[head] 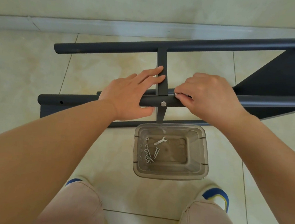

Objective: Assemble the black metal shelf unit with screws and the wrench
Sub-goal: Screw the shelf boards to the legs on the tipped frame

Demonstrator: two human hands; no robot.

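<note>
The black metal shelf unit (192,46) lies on its side on the tiled floor, tubes running left to right. A flat cross bar (163,60) joins the far tube to the near tube (66,100), where a silver screw head (163,104) shows. My left hand (128,94) rests over the near tube, fingers straight against the cross bar, thumb under the tube. My right hand (206,95) pinches a small silver part (177,94) at the back of the near tube, just right of the cross bar. What that part is I cannot make out.
A clear plastic tub (201,162) stands on the floor in front of the unit; it holds a small wrench (160,141), several screws (155,153) and nuts. My knees and shoes are at the bottom. A wall skirting runs behind the unit.
</note>
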